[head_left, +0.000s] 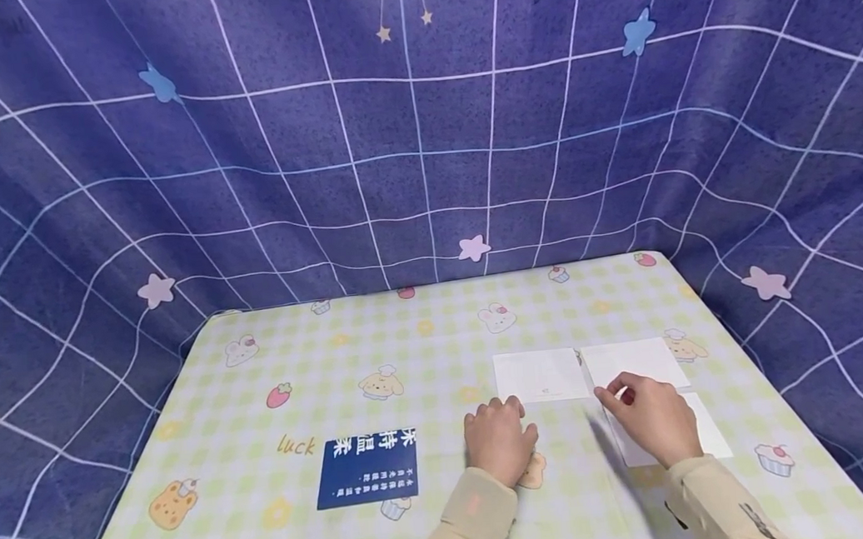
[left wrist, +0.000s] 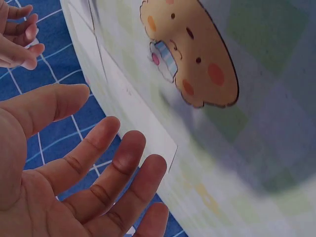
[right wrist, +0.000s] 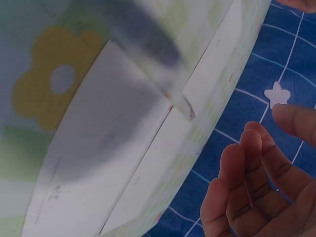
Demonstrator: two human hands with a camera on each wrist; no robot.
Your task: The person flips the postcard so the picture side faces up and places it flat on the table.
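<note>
Presently | right hand [head_left: 653, 423]: fingers loosely bent, empty, over white cards [head_left: 544, 375], lower right of frame | left hand [head_left: 498, 442]: fingers relaxed, empty | blue card [head_left: 371, 474]: lower left-centre | risk: low sweep could skew cards

blue card [head_left: 366, 474]: 1 was visible
white cards [head_left: 540, 375]: 3 were right of blue card
left hand [head_left: 499, 442], right hand [head_left: 658, 422]: 2, both were right of blue card
tablecloth [head_left: 221, 434]: 1 was under blue card
</note>
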